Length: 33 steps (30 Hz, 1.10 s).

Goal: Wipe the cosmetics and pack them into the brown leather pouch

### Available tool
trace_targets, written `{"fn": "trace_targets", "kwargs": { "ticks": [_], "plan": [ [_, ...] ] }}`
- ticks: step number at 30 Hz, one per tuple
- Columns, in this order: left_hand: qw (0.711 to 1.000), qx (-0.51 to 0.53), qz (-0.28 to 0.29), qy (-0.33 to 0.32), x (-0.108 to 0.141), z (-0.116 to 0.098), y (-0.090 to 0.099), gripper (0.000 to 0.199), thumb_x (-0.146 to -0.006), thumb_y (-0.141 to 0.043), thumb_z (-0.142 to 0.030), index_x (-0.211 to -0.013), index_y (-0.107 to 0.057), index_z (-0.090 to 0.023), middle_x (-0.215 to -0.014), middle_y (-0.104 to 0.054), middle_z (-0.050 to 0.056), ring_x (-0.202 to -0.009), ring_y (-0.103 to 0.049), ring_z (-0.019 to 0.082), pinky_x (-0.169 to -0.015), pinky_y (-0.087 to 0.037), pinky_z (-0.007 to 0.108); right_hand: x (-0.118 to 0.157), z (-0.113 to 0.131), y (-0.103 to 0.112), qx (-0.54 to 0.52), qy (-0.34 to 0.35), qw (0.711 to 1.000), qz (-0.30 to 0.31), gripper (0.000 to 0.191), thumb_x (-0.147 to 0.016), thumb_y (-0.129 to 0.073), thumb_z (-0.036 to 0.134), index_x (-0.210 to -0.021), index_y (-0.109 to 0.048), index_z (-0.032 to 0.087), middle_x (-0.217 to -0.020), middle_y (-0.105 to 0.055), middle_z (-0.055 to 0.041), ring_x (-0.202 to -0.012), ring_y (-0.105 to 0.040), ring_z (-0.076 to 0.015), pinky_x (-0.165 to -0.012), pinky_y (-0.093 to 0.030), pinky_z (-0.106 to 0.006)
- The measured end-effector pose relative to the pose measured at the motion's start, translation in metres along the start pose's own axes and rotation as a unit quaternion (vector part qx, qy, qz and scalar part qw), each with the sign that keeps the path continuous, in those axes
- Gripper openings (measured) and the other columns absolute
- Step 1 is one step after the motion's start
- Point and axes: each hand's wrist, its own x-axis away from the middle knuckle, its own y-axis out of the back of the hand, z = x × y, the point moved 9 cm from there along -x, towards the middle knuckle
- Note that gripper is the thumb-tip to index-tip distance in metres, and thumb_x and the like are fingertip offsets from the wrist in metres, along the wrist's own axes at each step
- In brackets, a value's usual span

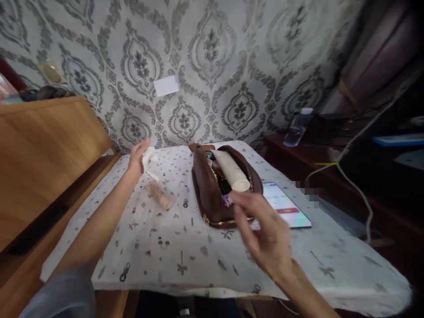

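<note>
A brown zippered bag stands unzipped on the table. A cream-coloured roll or tube sticks up out of it, among darker contents that I cannot name. My right hand is at the bag's near edge, thumb and finger brought together in a pinch. Right at those fingertips shows a small purple-and-white piece; its kind is unclear. On the far left, my left hand has its fingers stretched out, with a crumpled white tissue against its palm side. Nearer me lies a beige tube with a cap.
A lit phone lies right of the bag on the patterned tablecloth. A wooden panel borders the left. A clear bottle stands on a dark side table at the right, and a white cable hangs there.
</note>
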Motion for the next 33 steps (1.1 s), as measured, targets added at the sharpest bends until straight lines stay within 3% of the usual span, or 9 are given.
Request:
{"fn": "trace_targets", "kwargs": {
  "ticks": [3, 6, 9, 11, 15, 19, 24, 27, 33],
  "plan": [
    [0.992, -0.113, -0.003, -0.062, 0.027, 0.007, 0.017, 0.039, -0.076, -0.076, -0.039, -0.058, -0.046, -0.020, -0.057, -0.037, -0.006, -0.062, -0.041, 0.012, -0.060, -0.032, 0.022, 0.010, 0.023, -0.071, -0.096, -0.016, 0.985, 0.145, 0.033, -0.096, -0.049, 0.013, -0.124, -0.064, 0.023, -0.109, -0.071, -0.0074, -0.095, -0.071, -0.0181, -0.083, -0.059, -0.030],
    [0.976, -0.177, 0.088, -0.086, 0.069, 0.034, 0.007, 0.021, -0.081, -0.071, -0.034, -0.070, -0.062, -0.018, -0.071, -0.060, -0.002, -0.074, -0.052, 0.015, -0.072, -0.039, 0.025, 0.025, 0.012, -0.157, -0.053, -0.159, 0.941, 0.295, 0.035, -0.093, -0.057, 0.021, -0.127, -0.062, 0.017, -0.117, -0.068, -0.0140, -0.103, -0.069, -0.0255, -0.091, -0.057, -0.040],
    [0.874, -0.349, 0.292, -0.173, 0.121, 0.068, -0.023, 0.032, -0.095, -0.051, -0.042, -0.074, -0.063, -0.020, -0.080, -0.067, 0.003, -0.085, -0.058, 0.020, -0.089, -0.043, 0.034, 0.032, 0.005, -0.219, -0.026, -0.221, 0.903, 0.368, 0.034, -0.085, -0.068, 0.027, -0.117, -0.065, 0.013, -0.127, -0.063, -0.0216, -0.122, -0.060, -0.0367, -0.103, -0.049, -0.053],
    [0.847, -0.398, 0.292, -0.197, 0.133, 0.084, -0.018, 0.043, -0.101, -0.035, -0.040, -0.077, -0.063, -0.020, -0.085, -0.070, 0.007, -0.088, -0.061, 0.022, -0.095, -0.044, 0.040, 0.033, 0.002, -0.243, -0.016, -0.242, 0.894, 0.377, 0.046, -0.080, -0.073, 0.025, -0.123, -0.061, 0.011, -0.130, -0.062, -0.0246, -0.124, -0.058, -0.0392, -0.102, -0.048, -0.055],
    [0.826, -0.436, 0.271, -0.233, 0.134, 0.094, -0.012, 0.046, -0.103, -0.028, -0.040, -0.078, -0.062, -0.021, -0.087, -0.070, 0.007, -0.090, -0.062, 0.024, -0.098, -0.045, 0.045, 0.036, -0.006, -0.259, 0.012, -0.263, 0.900, 0.346, 0.046, -0.079, -0.068, 0.014, -0.123, -0.057, 0.013, -0.127, -0.066, -0.0218, -0.121, -0.061, -0.0357, -0.098, -0.051, -0.051],
    [0.820, -0.459, 0.230, -0.253, 0.132, 0.089, -0.013, 0.048, -0.103, -0.027, -0.041, -0.071, -0.057, -0.023, -0.077, -0.067, 0.007, -0.080, -0.062, 0.025, -0.085, -0.050, 0.042, 0.044, -0.013, -0.260, 0.014, -0.285, 0.905, 0.317, 0.040, -0.080, -0.063, 0.014, -0.119, -0.054, 0.017, -0.115, -0.071, -0.0163, -0.113, -0.065, -0.0319, -0.091, -0.052, -0.045],
    [0.833, -0.460, 0.167, -0.258, 0.132, 0.081, -0.010, 0.047, -0.101, -0.027, -0.043, -0.067, -0.053, -0.024, -0.069, -0.064, 0.006, -0.071, -0.062, 0.025, -0.072, -0.049, 0.038, 0.045, -0.017, -0.260, -0.089, -0.318, 0.913, 0.240, 0.052, -0.076, -0.062, 0.013, -0.126, -0.048, 0.019, -0.094, -0.071, -0.0059, -0.087, -0.070, -0.0247, -0.080, -0.054, -0.036],
    [0.854, -0.439, 0.146, -0.238, 0.131, 0.075, -0.006, 0.046, -0.101, -0.027, -0.045, -0.065, -0.049, -0.025, -0.065, -0.062, 0.004, -0.068, -0.062, 0.024, -0.070, -0.050, 0.036, 0.044, -0.021, -0.254, -0.159, -0.339, 0.910, 0.177, 0.059, -0.074, -0.065, 0.016, -0.129, -0.047, 0.020, -0.092, -0.069, -0.0030, -0.084, -0.069, -0.0229, -0.079, -0.055, -0.035],
    [0.865, -0.422, 0.194, -0.189, 0.136, 0.068, 0.004, 0.037, -0.096, -0.037, -0.051, -0.095, -0.063, -0.024, -0.094, -0.074, 0.006, -0.091, -0.069, 0.025, -0.086, -0.054, 0.038, 0.037, -0.024, -0.233, -0.249, -0.333, 0.904, 0.099, 0.055, -0.078, -0.060, 0.017, -0.131, -0.047, 0.021, -0.087, -0.065, 0.0008, -0.082, -0.066, -0.0198, -0.083, -0.054, -0.036]
  ]
}}
